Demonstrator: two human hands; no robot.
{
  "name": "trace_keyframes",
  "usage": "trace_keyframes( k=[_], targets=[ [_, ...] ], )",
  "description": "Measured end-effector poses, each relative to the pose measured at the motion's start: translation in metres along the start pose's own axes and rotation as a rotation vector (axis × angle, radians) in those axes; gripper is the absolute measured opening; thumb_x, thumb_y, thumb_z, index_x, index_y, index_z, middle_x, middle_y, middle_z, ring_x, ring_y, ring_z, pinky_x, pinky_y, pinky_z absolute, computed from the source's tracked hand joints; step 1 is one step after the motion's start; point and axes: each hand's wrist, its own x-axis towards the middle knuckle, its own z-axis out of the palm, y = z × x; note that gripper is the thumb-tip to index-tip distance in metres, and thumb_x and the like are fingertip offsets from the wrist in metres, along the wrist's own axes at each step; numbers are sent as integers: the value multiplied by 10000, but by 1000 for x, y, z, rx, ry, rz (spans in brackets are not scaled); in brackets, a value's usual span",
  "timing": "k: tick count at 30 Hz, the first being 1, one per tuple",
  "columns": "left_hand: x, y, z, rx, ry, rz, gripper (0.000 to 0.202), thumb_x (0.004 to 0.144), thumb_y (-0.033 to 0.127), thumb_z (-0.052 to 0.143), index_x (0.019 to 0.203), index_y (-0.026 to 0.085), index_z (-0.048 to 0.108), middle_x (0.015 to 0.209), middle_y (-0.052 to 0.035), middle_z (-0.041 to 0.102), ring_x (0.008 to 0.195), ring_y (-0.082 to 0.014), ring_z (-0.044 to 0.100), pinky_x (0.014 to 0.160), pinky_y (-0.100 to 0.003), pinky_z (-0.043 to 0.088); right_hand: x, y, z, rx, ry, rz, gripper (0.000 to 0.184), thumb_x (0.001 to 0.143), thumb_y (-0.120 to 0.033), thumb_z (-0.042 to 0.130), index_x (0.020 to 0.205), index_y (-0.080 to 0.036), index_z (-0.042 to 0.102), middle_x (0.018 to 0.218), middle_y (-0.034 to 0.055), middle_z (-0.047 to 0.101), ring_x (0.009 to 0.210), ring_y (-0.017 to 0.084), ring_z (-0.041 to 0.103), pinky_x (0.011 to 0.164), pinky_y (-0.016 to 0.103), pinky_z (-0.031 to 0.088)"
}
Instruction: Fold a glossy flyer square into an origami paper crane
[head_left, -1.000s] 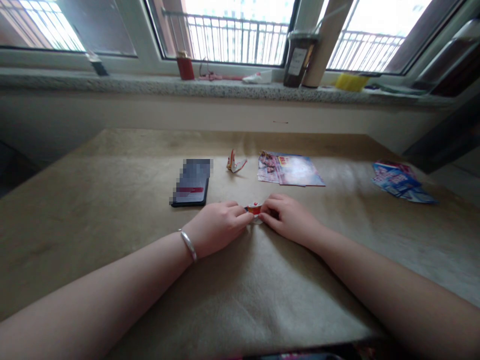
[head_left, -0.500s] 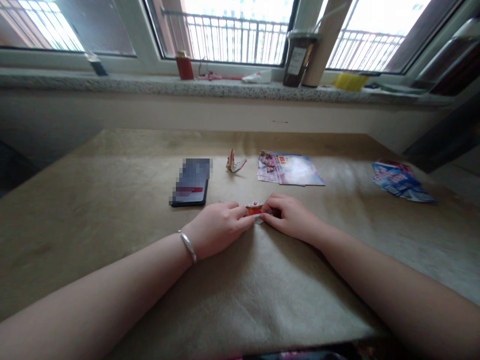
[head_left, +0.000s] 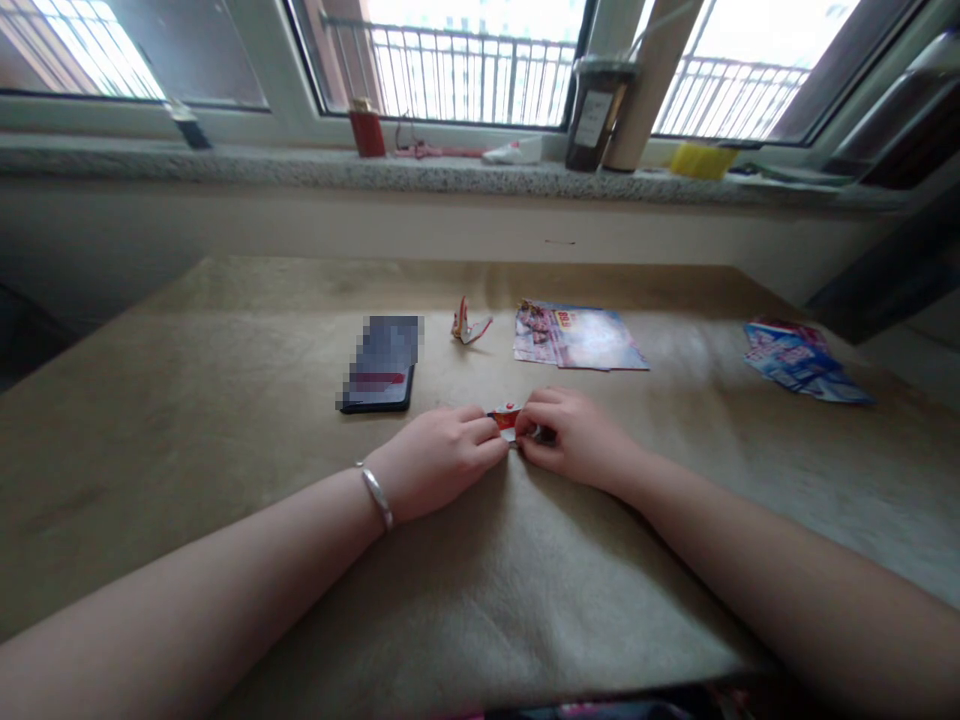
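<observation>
Between my two hands, low over the tabletop, is a small piece of red and white printed paper [head_left: 508, 420]. My left hand [head_left: 446, 452] is closed on its left end, with a silver bangle [head_left: 377, 498] at the wrist. At the other end, my right hand [head_left: 566, 435] pinches the paper between thumb and fingers. Both hands cover much of it, so its full shape is hidden. Beyond it stands a folded red and white paper piece [head_left: 469, 325], its points upright.
Left of the folded piece lies a phone [head_left: 381, 362]. Printed flyers [head_left: 600, 340] rest to its right, and blue and red printed papers [head_left: 806, 362] lie farther right. A granite windowsill [head_left: 270, 170] behind the table [head_left: 480, 600] carries a red container [head_left: 366, 130] and a dark jar [head_left: 594, 118].
My fingers have shifted slightly on the red and white paper, and the visible strip looks a little narrower and more folded. The other things on the table stay put.
</observation>
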Motion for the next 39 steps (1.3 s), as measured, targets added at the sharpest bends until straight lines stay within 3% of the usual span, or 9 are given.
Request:
trace_keyframes(
  k=[7, 12, 22, 27, 39],
  targets=[
    [0, 4, 0, -8, 26, -18, 188, 886, 162, 429, 930, 149, 612, 885, -62, 632, 789, -167, 577, 696, -286, 517, 3, 1, 0, 132, -28, 106, 74, 732, -162, 551, 681, -162, 605, 673, 10, 562, 648, 113, 504, 604, 212, 367],
    [0, 5, 0, -26, 77, -37, 223, 891, 171, 432, 1039, 160, 598, 924, -60, 647, 806, -166, 587, 705, -289, 525, 0, 1, -1, 89, -28, 111, 75, 758, -182, 545, 716, -163, 605, 688, 13, 578, 672, 120, 510, 635, 223, 367],
    [0, 5, 3, -1, 66, -76, 268, 889, 179, 457, 1128, 156, 577, 917, -64, 639, 791, -173, 585, 714, -307, 535, 0, 3, -4, -71, -62, 141, 151, 816, -263, 535, 723, -167, 605, 712, 28, 597, 690, 138, 517, 649, 245, 357],
    [1, 5, 5, -34, 75, -97, 262, 890, 167, 449, 1113, 145, 585, 986, -78, 627, 860, -177, 582, 764, -314, 535, 2, 3, -3, -58, -63, 181, 156, 819, -273, 528, 721, -169, 590, 719, 29, 607, 691, 137, 525, 645, 241, 357],
    [4, 6, 6, -24, 60, -96, 244, 890, 162, 432, 1056, 124, 607, 937, -98, 613, 849, -190, 555, 762, -336, 524, 4, 4, -2, -62, -65, 260, 167, 781, -310, 566, 679, -179, 585, 678, 11, 613, 628, 120, 514, 584, 230, 327]
  ],
)
